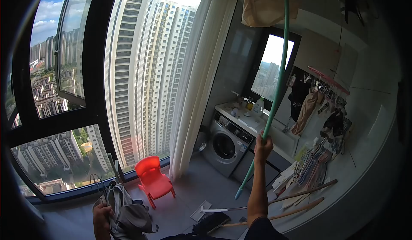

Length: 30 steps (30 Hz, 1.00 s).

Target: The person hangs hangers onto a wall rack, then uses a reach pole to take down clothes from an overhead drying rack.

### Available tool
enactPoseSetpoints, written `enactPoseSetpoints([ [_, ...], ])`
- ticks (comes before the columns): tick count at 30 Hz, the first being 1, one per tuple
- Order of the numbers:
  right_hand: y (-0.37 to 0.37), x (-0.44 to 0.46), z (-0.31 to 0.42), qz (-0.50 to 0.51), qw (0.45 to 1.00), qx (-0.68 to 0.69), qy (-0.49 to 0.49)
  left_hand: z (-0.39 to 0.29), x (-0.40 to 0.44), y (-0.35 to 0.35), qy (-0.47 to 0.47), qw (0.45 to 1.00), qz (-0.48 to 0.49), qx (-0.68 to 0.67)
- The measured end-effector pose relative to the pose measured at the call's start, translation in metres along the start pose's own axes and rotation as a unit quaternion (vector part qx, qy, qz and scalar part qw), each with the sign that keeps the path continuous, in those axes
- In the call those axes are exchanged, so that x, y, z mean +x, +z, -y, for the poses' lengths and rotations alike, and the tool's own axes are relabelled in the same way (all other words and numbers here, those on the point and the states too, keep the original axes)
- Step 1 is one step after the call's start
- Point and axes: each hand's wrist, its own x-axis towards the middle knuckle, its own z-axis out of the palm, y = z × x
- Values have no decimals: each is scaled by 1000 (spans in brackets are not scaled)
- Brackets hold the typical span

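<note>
My right hand (263,147), raised at the centre right, is wrapped around a long green pole (281,75). The pole runs from the top edge down to a free lower end above the floor. Close to its upper part hangs a beige garment (266,4); whether they touch I cannot tell. At the lower left, my left hand (103,216) is closed on a grey garment (133,216) with thin wire hangers (98,182) sticking up from it. The exact grip of those fingers is partly hidden.
A red child's chair (154,180) stands by the tall window. Beyond a white curtain (197,77) are a washing machine (223,144) and a counter with bottles (257,106). Mops (214,210) lie on the floor. Clothes hang from a pink clip hanger (328,81) at right.
</note>
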Motion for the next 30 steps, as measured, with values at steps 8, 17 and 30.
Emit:
enactPoseSetpoints([
  [8, -124, -291, -11, 0, 982, -98, 162, -91, 57, 33, -1, 979, 182, 90],
  [17, -279, -488, 51, 31, 947, -195, 255, -186, 38, 152, 33, 944, 306, 117],
  [30, -484, -637, 58, 241, 892, -378, 51, -216, -144, 253, 26, 866, 466, 179],
])
